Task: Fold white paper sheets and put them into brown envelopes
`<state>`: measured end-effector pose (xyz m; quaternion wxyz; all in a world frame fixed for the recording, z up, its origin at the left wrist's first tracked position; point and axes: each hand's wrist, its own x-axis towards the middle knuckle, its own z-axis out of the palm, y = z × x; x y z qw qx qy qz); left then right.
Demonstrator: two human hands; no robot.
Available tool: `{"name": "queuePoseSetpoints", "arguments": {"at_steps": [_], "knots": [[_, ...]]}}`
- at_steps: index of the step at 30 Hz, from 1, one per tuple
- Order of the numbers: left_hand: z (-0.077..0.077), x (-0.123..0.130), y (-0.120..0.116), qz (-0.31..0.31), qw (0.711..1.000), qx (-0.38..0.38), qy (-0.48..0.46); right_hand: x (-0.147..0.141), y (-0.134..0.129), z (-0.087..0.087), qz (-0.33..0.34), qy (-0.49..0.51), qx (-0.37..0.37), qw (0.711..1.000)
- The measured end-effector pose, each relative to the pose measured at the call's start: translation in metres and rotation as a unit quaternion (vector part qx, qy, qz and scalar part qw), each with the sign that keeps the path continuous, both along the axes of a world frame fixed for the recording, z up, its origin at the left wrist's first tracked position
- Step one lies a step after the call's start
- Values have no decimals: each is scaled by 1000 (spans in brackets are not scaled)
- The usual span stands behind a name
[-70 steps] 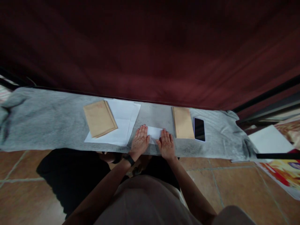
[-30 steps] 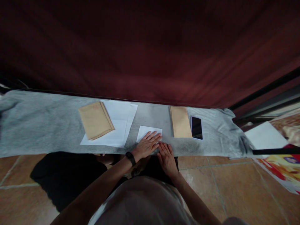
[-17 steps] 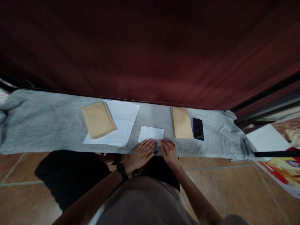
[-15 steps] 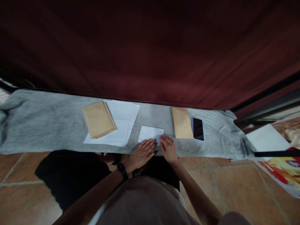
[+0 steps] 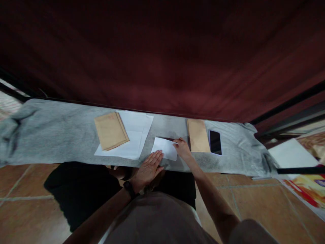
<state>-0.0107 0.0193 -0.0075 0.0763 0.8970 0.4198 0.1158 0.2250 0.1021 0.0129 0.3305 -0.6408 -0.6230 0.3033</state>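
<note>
A small white sheet of folded paper (image 5: 165,148) lies on the grey cloth in front of me, its far right corner lifted a little. My left hand (image 5: 149,166) rests on its near left edge with the fingers stretched out flat. At the raised corner, my right hand (image 5: 181,147) pinches the paper between thumb and fingers. Left of it are larger white sheets (image 5: 134,135), partly covered by several brown envelopes (image 5: 111,130). More brown envelopes (image 5: 198,135) lie just right of my right hand.
A phone (image 5: 215,142) with a dark screen lies beside the right-hand envelopes. The grey cloth (image 5: 63,132) covers a narrow surface, with a dark red curtain (image 5: 162,67) behind it. At the far right are a white board-like piece (image 5: 291,152) and a colourful bag (image 5: 304,189).
My right hand has moved from the paper's near right edge up to its far right corner and taken hold of it, lifting it. My left hand has slid slightly towards me and left.
</note>
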Motion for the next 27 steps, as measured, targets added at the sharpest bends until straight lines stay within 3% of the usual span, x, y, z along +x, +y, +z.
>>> {"name": "queuePoseSetpoints", "arguments": {"at_steps": [5, 8, 10, 11, 13, 15, 16, 18, 20, 22, 24, 27], "knots": [[-1, -15, 6, 93, 990, -40, -93, 7, 1, 10, -61, 96, 4, 994], [10, -17, 11, 177, 948, -103, -246, 8, -1, 10, -109, 165, 2, 980], [21, -12, 14, 233, 881, -171, -374, 4, -7, 8, -142, 255, -9, 956], [26, -7, 16, 253, 834, -217, -439, 0, -11, 7, -158, 314, -18, 936], [37, 5, 17, 271, 717, -326, -553, -11, -20, 4, -184, 427, -33, 885], [45, 19, 17, 268, 605, -421, -621, -26, -32, 2, -195, 481, -37, 854], [47, 26, 16, 263, 565, -454, -637, -33, -37, 0, -198, 493, -36, 847], [47, 37, 15, 263, 528, -484, -646, -45, -48, -2, -206, 513, -38, 832], [43, 43, 15, 272, 534, -476, -643, -52, -56, -5, -211, 523, -42, 825], [37, 44, 20, 281, 569, -451, -628, -52, -62, -8, -211, 520, -44, 827], [31, 38, 28, 276, 628, -436, -582, -45, -66, -11, -205, 476, -36, 854], [27, 23, 44, 223, 731, -458, -453, -31, -69, -14, -200, 323, 12, 925]]}}
